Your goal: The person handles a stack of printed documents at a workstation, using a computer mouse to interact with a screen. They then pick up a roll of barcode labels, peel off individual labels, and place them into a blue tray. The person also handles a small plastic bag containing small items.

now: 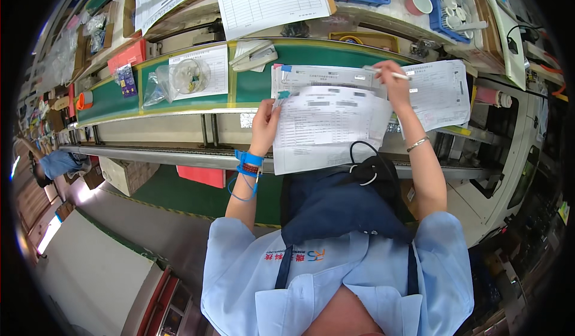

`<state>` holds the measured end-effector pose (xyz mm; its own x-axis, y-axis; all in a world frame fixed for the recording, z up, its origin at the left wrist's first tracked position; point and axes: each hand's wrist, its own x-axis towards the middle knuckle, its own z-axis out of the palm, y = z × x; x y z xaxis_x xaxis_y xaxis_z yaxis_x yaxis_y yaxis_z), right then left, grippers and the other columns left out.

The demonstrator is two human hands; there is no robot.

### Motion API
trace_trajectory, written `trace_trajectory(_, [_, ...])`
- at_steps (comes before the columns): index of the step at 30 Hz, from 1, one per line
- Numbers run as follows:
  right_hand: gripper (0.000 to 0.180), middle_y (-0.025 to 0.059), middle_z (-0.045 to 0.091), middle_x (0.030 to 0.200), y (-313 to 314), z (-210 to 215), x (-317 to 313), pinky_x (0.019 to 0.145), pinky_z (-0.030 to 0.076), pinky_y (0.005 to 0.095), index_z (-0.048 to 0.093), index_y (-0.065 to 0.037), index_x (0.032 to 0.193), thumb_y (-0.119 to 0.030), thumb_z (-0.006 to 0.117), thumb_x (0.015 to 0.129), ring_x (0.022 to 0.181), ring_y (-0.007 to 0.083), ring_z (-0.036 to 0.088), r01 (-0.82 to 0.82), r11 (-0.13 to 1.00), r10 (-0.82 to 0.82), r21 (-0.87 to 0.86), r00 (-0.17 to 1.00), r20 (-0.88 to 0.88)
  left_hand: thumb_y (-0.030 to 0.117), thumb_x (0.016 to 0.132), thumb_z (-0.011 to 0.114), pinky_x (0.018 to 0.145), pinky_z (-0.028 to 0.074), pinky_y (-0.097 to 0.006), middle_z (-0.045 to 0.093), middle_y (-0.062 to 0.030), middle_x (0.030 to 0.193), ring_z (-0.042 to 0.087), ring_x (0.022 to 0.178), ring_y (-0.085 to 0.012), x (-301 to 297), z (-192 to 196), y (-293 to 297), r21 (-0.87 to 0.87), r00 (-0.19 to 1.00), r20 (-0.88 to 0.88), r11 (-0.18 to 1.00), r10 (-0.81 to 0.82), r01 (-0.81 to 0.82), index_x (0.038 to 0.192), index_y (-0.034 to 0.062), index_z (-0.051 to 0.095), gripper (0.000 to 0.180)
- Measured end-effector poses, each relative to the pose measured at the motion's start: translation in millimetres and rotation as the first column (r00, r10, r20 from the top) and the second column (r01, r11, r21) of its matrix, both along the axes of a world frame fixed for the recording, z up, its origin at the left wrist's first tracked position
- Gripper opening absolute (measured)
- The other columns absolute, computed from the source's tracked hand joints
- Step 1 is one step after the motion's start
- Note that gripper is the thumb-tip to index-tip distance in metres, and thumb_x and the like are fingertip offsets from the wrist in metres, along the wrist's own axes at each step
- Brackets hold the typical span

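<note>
A stack of printed paper sheets [326, 123] hangs over the near edge of the bench in front of me. My left hand [265, 123] pinches the stack's left edge between thumb and fingers, and a blue band with a cord circles that wrist. At the upper right of the sheets, my right hand [395, 87] holds a slim white pen [371, 68] roughly level above the paper. Beneath and to the right lies another pile of printed sheets [437, 96], close to my right forearm.
A clear plastic container [190, 75] stands on a form on the green bench [236, 90]. Beside it lies a pale handheld device [254, 57]. A shelf beyond bears a board with a form [266, 3] and a blue crate [440, 21] of white parts. Someone in blue [57, 165] is far left.
</note>
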<state>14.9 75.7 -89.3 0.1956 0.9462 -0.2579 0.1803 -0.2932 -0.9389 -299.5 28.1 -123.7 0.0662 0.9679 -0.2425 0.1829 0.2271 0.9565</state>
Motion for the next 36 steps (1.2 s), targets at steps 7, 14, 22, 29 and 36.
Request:
trace_trajectory(7, [0.018,0.0025,0.055,0.07,-9.6,-27.3,-25.1,0.059,0.038,0.0227,0.057,-0.002,0.086,-0.016,0.047,0.082,0.064,0.0096,0.048,-0.35,0.929,0.354,-0.121,0.935,0.018,0.002,0.073,0.057,0.073,0.041,-0.035,0.052,-0.0153,0.099,0.05,0.084,-0.0291,21.2,-1.9,14.6,0.369,0.853,-0.51,0.924,0.11,0.102,0.087,0.0026,0.053,0.015])
trace_trajectory(14, [0.018,0.0026,0.056,0.074,4.6,-0.3,-11.2,0.061,0.039,0.0218,0.057,-0.002,0.089,-0.015,0.045,0.084,0.068,0.0078,0.048,-0.197,0.977,0.206,-0.084,0.972,0.11,0.002,0.066,0.063,0.08,0.039,-0.037,0.049,-0.0144,0.108,0.047,0.093,-0.0309,42.5,-14.2,39.6,0.327,0.845,-0.519,0.943,0.129,0.058,0.081,0.0034,0.056,0.016])
trace_trajectory(22, [0.019,0.002,0.056,0.074,5.3,-4.9,-5.2,0.061,0.039,0.0205,0.058,-0.003,0.091,-0.015,0.044,0.086,0.068,0.0066,0.047,-0.183,0.981,0.185,-0.062,0.982,0.038,-0.002,0.063,0.063,0.072,0.041,-0.034,0.052,-0.0108,0.092,0.047,0.086,-0.0279,39.8,-20.6,28.5,0.217,0.867,-0.498,0.968,0.002,0.123,0.076,0.0048,0.058,0.015])
trace_trajectory(29, [0.019,0.0023,0.055,0.073,15.6,-3.5,-18.4,0.061,0.037,0.02,0.058,-0.003,0.088,-0.016,0.045,0.084,0.068,0.0069,0.049,-0.215,0.963,0.221,-0.162,0.975,0.021,-0.004,0.064,0.062,0.068,0.042,-0.029,0.056,-0.0092,0.087,0.052,0.081,-0.0221,48.7,-13.1,18.7,0.049,0.977,-0.196,0.996,0.085,-0.077,0.076,0.0069,0.06,0.017])
trace_trajectory(36, [0.017,0.0029,0.054,0.065,17.4,-13.2,-10.5,0.058,0.039,0.023,0.059,-0.003,0.081,-0.014,0.047,0.077,0.062,0.0095,0.049,-0.345,0.918,0.351,-0.195,0.937,-0.007,0.001,0.067,0.063,0.064,0.042,-0.026,0.059,-0.0067,0.077,0.054,0.068,-0.0188,34.5,8.0,4.4,0.144,0.948,-0.115,0.939,-0.297,0.312,0.078,0.0019,0.058,0.011])
